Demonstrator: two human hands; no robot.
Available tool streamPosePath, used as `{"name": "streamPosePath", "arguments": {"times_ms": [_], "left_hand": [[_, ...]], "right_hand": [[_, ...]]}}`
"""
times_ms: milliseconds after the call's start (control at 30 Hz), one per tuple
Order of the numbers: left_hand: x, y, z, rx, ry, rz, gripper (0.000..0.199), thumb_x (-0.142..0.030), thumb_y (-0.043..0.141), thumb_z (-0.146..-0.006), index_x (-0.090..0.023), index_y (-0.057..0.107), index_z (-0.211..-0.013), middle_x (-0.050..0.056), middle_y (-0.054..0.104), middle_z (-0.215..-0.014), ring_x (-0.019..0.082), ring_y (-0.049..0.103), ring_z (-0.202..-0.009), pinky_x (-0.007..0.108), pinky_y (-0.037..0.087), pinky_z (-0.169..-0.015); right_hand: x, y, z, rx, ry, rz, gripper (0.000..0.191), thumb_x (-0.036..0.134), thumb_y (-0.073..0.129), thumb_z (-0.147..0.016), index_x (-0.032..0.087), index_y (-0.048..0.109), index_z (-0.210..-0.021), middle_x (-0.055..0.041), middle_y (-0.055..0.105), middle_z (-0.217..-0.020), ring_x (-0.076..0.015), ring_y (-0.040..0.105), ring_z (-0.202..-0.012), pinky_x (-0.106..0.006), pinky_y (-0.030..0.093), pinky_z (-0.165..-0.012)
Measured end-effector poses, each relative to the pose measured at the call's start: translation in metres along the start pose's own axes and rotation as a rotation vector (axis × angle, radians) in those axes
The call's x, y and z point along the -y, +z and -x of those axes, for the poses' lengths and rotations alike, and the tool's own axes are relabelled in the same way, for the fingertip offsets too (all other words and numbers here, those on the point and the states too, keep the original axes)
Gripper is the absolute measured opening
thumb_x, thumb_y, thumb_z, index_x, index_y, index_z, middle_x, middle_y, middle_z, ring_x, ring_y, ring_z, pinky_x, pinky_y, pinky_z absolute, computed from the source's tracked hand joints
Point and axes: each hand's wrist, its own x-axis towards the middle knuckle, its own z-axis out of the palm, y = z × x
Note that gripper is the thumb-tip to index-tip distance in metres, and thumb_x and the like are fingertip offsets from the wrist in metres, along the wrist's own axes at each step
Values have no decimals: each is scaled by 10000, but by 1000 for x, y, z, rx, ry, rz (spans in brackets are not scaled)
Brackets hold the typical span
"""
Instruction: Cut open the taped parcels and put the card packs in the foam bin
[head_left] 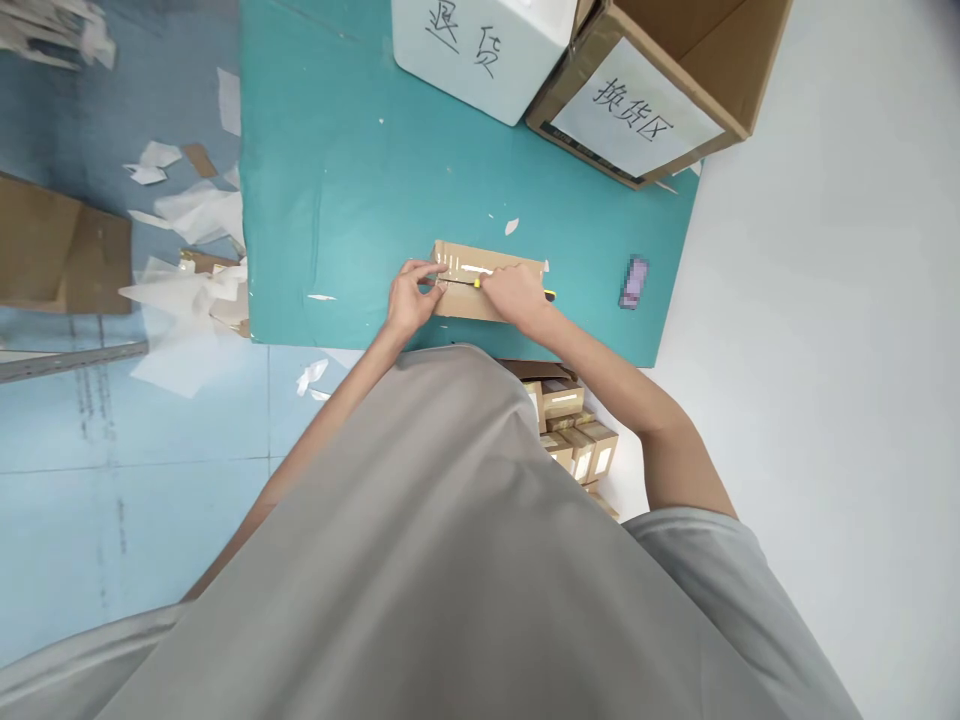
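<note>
Super plain baggy grey shirt (420, 540), kinda creased down the front, short sleeves (720, 580) with neat hemmed edges.

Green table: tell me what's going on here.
A person is working on a small cardboard box lying on the green table. The left hand has its fingers at the box's left end. The right hand holds a yellow-and-black cutter, its blade lying along the top of the box; whether it has cut in is too small to tell. Farther back stand a white container and an open carton.
</note>
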Motion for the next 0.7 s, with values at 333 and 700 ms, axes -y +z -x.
{"name": "streamPosePath", "arguments": {"times_ms": [333, 700], "left_hand": [[-16, 12, 9, -108, -48, -48, 337, -423, 767, -899, -216, 813, -1161, 99, 708, -1283, 238, 710, -1119, 369, 606, -1033], [10, -25, 9, -391, -219, -114, 337, -321, 691, -908, -198, 763, -1214, 108, 774, -1302, 251, 737, -1173, 429, 587, -1091]], "right_hand": [[-119, 45, 82, 52, 199, -40, 382, 270, 458, -1105, 161, 788, -1265, -255, 785, -1129, -366, 735, -1035, -432, 426, -849], [-149, 130, 92, -528, 260, -1349, 565, 686, 568, -1010, 202, 743, -1243, -49, 776, -941, -207, 728, -825, -346, 587, -798]]}}
